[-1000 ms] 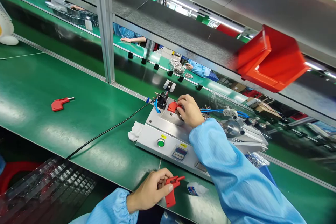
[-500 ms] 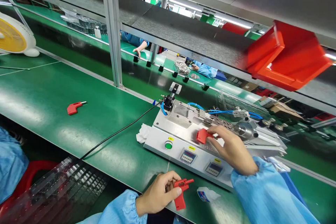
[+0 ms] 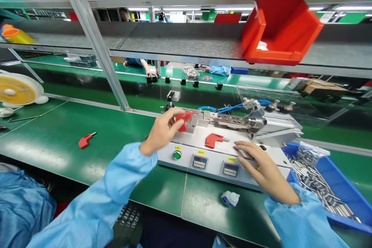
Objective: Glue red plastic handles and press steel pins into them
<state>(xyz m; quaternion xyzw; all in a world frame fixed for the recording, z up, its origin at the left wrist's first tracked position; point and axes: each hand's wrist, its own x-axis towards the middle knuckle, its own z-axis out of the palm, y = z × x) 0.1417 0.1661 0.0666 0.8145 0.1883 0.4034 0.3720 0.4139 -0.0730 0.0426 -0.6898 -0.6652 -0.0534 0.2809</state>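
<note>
Left hand [image 3: 161,133] stretched forward, blurred, fingers apparently pinched; right hand [image 3: 261,162] flat, fingers extended.

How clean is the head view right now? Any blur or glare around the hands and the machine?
Head view: the left hand and the held red piece are smeared by motion blur. The right hand, flat on the machine plate, is sharp, as is the loose red piece. Soft glare patches lie on the green belt, and the wide lens slants the frame post.

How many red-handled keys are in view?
3 keys: one in the left hand, one on the machine plate beside the right hand, one on the green belt. Others may be hidden.
</note>
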